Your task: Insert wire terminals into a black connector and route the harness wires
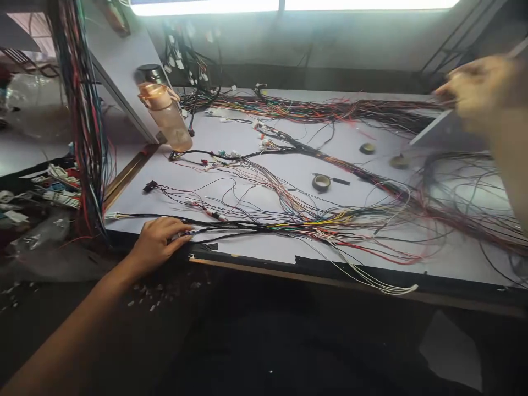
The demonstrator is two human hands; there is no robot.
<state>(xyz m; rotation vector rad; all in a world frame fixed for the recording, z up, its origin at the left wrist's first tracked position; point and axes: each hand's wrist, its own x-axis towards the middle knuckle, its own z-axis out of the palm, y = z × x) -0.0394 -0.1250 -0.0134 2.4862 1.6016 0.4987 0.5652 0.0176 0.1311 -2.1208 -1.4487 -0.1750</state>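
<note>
My left hand (160, 239) lies at the table's front edge with thumb and fingers closed on a dark branch of a wire harness (247, 225). That harness stretches to the right, fanning out into loose yellow, red, green and white wires, and some white wire ends hang over the front edge. My right hand (480, 88) is raised at the far right, smeared by motion, near a white panel (433, 126) and the dark wire bundle at the back. What its fingers hold, if anything, cannot be made out.
Another taped harness (350, 165) crosses the table diagonally. A tape roll (321, 183) lies beside a small dark tool (341, 181); another tape roll (367, 148) sits further back. At the left stand a water bottle (171, 118) and a hanging wire bundle (78, 110). Long wires (297, 107) run along the back.
</note>
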